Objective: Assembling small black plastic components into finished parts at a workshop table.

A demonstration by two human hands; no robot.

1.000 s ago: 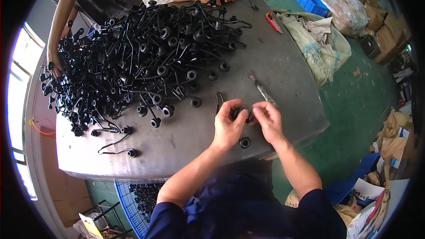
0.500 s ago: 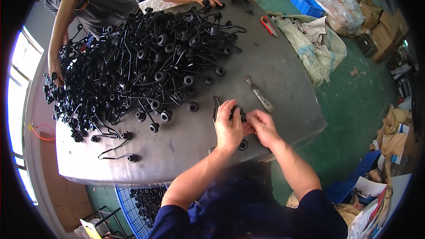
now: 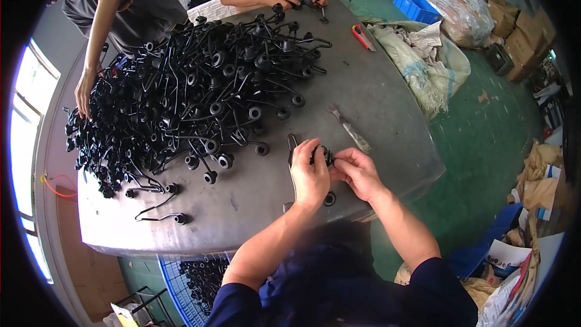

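Note:
My left hand (image 3: pixel 310 177) is closed round a bent black metal rod (image 3: pixel 292 142), whose looped end sticks out past the fingers. A round black rubber bushing (image 3: pixel 327 154) shows between its thumb and fingers. My right hand (image 3: pixel 361 175) pinches at the right side of that bushing, thumb and fingertips together; the exact contact is partly hidden. Just below the hands, near the table's front edge, is another black bushing (image 3: pixel 330 198). To the left lies a big tangled pile of similar black rods with bushings (image 3: pixel 200 91).
A worn metal hand tool (image 3: pixel 350 128) and a red utility knife (image 3: pixel 364 37) lie on the grey metal table (image 3: pixel 399 109). Two people work across it, one hand (image 3: pixel 85 94) at the pile, two hands at the far edge. A blue basket (image 3: pixel 175 284) of black parts stands below the front edge.
My hands stay together at the bushing with barely any shift. The far-side person's hands have drawn closer together around a part; the left person's hand has lifted slightly off the pile.

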